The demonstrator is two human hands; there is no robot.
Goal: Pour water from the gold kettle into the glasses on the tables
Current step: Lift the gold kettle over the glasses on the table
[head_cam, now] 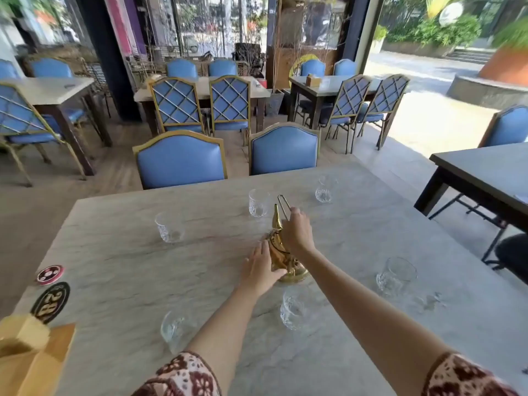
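Note:
A gold kettle (278, 252) stands in the middle of the pale marble table (114, 252), its spout pointing away from me. My right hand (295, 231) is closed around its thin wire handle near the top. My left hand (261, 267) lies flat against the kettle's left side, fingers apart. Several cut-glass tumblers ring the kettle: a far left glass (170, 227), a far middle glass (258, 202), a far right glass (325, 188), a near right glass (395, 274), a near middle glass (294, 308) and a near left glass (174, 328).
A wooden box (28, 352) stands at the table's near left corner, with two round coasters (50, 290) beside it. Two blue chairs (181, 161) are tucked at the far edge. A dark table (485, 172) is to the right, and more tables and chairs fill the room behind.

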